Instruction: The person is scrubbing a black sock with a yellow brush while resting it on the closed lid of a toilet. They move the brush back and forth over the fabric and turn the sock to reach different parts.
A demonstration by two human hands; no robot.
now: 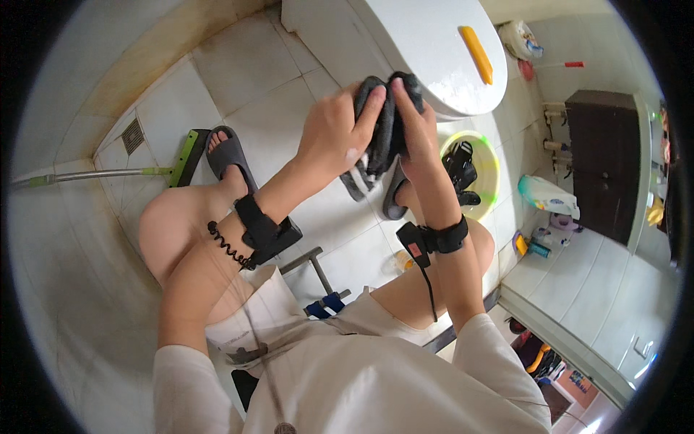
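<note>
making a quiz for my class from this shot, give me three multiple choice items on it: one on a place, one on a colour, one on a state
1. Where is the yellow-green basin?
A. on the floor beside the white washer
B. on the person's lap
C. on top of the dark cabinet

2. What colour is the cloth in the hands?
A. white
B. dark grey to black
C. red

3. How is the cloth held?
A. lying loose on the floor
B. by one hand only
C. gripped by left hand and right hand together

Answers: 1 A, the basin sits on the tiles by the washer. 2 B, the cloth looks dark. 3 C, fingers of both hands close on it.
</note>
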